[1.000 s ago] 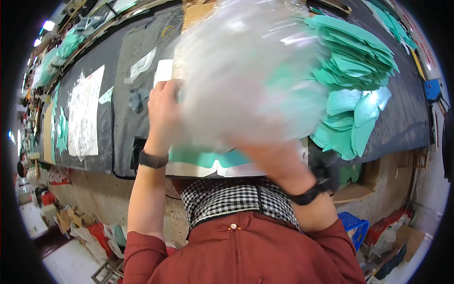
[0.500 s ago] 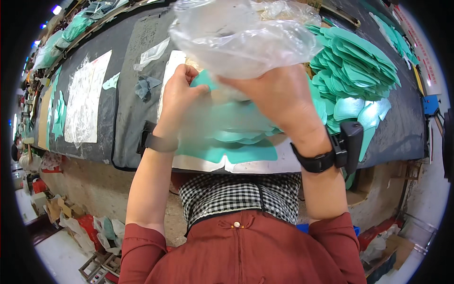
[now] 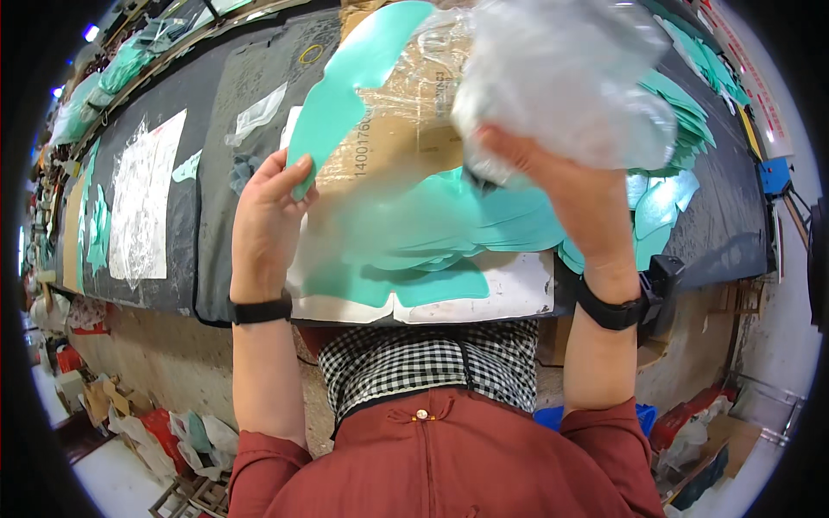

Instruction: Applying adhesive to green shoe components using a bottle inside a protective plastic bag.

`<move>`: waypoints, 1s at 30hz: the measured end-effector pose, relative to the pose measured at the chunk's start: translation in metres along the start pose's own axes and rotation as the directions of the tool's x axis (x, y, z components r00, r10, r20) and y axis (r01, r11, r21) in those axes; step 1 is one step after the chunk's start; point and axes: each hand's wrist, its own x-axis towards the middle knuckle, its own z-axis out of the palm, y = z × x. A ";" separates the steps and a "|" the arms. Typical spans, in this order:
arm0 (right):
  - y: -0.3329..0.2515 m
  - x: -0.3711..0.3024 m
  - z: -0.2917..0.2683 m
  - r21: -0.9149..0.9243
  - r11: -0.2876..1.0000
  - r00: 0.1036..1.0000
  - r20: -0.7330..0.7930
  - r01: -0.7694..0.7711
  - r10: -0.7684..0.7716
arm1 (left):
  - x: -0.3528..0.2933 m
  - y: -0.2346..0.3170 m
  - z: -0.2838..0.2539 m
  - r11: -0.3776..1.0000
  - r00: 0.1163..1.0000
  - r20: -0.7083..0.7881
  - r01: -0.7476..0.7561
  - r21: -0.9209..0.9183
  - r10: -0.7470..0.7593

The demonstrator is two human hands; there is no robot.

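Over the dark desk [image 3: 721, 229], my left hand [image 3: 264, 211] pinches a likely light, bendy green piece [image 3: 332, 108] sensibly near its end, my right hand [image 3: 574, 194] gripping crumply plastic [image 3: 561, 86]

Dark worktable [image 3: 721, 229] — brown cardboard [image 3: 380, 155], white sheet [image 3: 147, 207], yellow ring [image 3: 311, 47], green pieces [image 3: 654, 220] at right

A yellow rubber band [image 3: 312, 54] lies on the dark surface [image 3: 725, 226] at the upper left of the frame, above a pale scrap [image 3: 257, 116]. Further left, clear plastic covers part of a white sheet [image 3: 148, 194]. At the right edge sits a blue box [image 3: 775, 177]. A blue crate [image 3: 548, 419] shows below centre; at lower left, a cardboard box [image 3: 105, 397] stands near a crumpled white bag [image 3: 136, 439].
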 end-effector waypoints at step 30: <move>0.061 -0.037 -0.008 -0.856 0.339 0.921 0.361 0.390 -0.147 | -0.085 -0.031 0.043 0.799 0.990 0.138 -0.106 0.592 0.030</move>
